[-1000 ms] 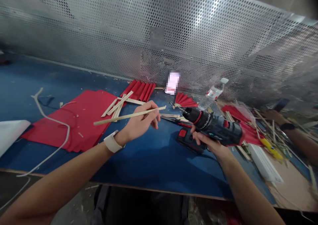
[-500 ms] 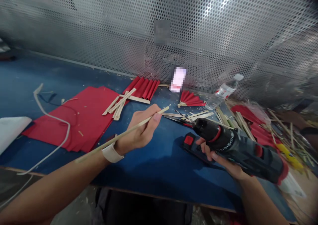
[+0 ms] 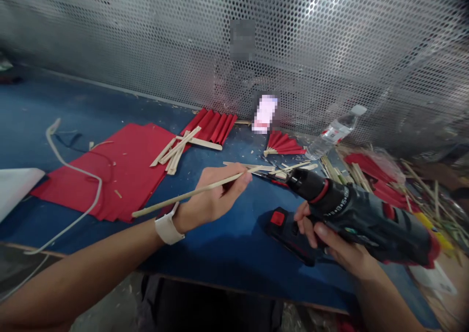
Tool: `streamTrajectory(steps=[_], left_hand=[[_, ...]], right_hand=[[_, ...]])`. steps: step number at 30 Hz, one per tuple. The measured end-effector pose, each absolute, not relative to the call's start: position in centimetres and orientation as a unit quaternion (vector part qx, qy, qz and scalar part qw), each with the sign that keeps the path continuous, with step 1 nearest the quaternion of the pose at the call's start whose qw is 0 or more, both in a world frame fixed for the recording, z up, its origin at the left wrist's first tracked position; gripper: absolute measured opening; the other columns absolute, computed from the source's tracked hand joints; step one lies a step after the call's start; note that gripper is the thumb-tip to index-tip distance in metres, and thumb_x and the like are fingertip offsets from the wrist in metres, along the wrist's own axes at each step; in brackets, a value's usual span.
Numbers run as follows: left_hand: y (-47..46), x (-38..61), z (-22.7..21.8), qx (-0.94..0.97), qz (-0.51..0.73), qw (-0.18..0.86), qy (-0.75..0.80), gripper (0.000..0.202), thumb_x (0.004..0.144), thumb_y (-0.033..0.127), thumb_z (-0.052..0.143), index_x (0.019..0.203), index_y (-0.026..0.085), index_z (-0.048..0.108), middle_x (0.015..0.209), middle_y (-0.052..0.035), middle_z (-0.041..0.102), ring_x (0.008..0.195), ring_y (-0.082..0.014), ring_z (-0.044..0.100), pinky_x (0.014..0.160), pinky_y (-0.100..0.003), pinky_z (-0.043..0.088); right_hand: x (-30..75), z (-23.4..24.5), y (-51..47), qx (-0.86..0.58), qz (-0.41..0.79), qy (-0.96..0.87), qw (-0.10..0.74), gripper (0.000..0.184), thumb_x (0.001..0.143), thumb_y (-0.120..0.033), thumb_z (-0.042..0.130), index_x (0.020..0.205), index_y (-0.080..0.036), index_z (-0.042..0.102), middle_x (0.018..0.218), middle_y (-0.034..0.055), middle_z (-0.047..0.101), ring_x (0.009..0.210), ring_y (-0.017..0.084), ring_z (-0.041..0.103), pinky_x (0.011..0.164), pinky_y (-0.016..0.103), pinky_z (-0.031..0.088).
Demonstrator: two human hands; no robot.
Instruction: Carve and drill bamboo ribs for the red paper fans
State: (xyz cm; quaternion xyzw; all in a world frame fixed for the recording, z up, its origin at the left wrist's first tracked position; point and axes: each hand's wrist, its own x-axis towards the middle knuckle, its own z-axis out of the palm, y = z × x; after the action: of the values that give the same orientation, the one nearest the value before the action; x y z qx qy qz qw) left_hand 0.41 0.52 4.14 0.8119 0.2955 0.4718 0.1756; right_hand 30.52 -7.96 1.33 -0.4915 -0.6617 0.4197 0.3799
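Observation:
Between the thumb and fingers of my left hand (image 3: 216,195) is a thin bamboo strip (image 3: 190,193), its near end slanting back over my wrist. My right hand (image 3: 330,239) grips a cordless drill (image 3: 370,219) by the handle, its battery base low and left. The drill's chuck (image 3: 298,180) points left toward the strip's far end; a thin bit seems to stick out, though it blends with the things behind. Past the chuck, scissors (image 3: 266,175) and loose bamboo strips (image 3: 296,167) lie on the blue table (image 3: 220,254).
Red sheets (image 3: 110,175) lie at left beside a white cable (image 3: 99,190). Bamboo sticks (image 3: 179,151) and pleated red paper (image 3: 212,126) sit behind. A small red fan (image 3: 284,143), a phone (image 3: 264,114) and a plastic bottle (image 3: 335,134) stand near the perforated metal wall (image 3: 164,53). Scraps clutter the right.
The bamboo strip has turned flatter and shifted right, its far end now close to the chuck. The drill has moved slightly right, still in my right hand.

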Motion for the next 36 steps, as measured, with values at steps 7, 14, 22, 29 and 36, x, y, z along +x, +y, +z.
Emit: streamTrajectory(steps=[7,14,22,29,36], left_hand=[[-1.3,2.8,1.4,0.848,0.348,0.343,0.205,0.032,0.111,0.030,0.048,0.086,0.019,0.062,0.075,0.0019,0.062,0.066,-0.0107,0.056,0.063,-0.024,0.041],[-2.1,3.7,1.2,0.840,0.350,0.385,0.150,0.034,0.113,0.030,0.046,0.081,0.020,0.053,0.074,0.0017,0.054,0.067,-0.0114,0.051,0.065,-0.025,0.040],[-1.8,3.7,1.6,0.842,0.357,0.369,0.168,0.031,0.113,0.032,0.045,0.096,0.018,0.066,0.084,-0.0032,0.069,0.077,-0.0148,0.065,0.073,-0.026,0.049],[1.0,2.4,2.6,0.728,0.275,0.600,0.183,0.029,0.109,0.042,0.054,0.118,0.018,0.067,0.102,-0.0083,0.073,0.073,-0.0153,0.070,0.064,-0.028,0.056],[1.0,1.0,4.7,0.638,0.173,0.723,0.201,0.025,0.106,0.043,0.057,0.114,0.019,0.061,0.074,0.0039,0.058,0.049,-0.0087,0.051,0.043,-0.020,0.042]], right_hand=[[28.0,2.1,-7.5,-0.544,0.399,-0.588,0.446,0.044,0.096,-0.059,0.067,0.118,-0.021,0.062,0.107,0.0090,0.069,0.094,0.017,0.069,0.090,0.033,0.061],[25.3,3.9,-7.9,-0.545,0.319,-0.651,0.423,0.034,0.093,-0.053,0.072,0.101,-0.021,0.067,0.094,0.0041,0.069,0.078,0.011,0.066,0.083,0.023,0.062],[25.7,3.9,-7.5,-0.548,0.332,-0.661,0.392,0.036,0.096,-0.055,0.067,0.097,-0.019,0.064,0.082,0.0031,0.062,0.072,0.010,0.059,0.074,0.021,0.056],[27.0,4.1,-5.7,-0.511,0.416,-0.663,0.354,0.041,0.096,-0.058,0.067,0.093,-0.017,0.061,0.077,0.0024,0.058,0.069,0.009,0.055,0.065,0.022,0.048],[26.0,6.3,-2.5,-0.481,0.436,-0.698,0.302,0.047,0.089,-0.060,0.072,0.102,-0.015,0.063,0.070,0.0003,0.057,0.063,0.009,0.053,0.064,0.024,0.049]])
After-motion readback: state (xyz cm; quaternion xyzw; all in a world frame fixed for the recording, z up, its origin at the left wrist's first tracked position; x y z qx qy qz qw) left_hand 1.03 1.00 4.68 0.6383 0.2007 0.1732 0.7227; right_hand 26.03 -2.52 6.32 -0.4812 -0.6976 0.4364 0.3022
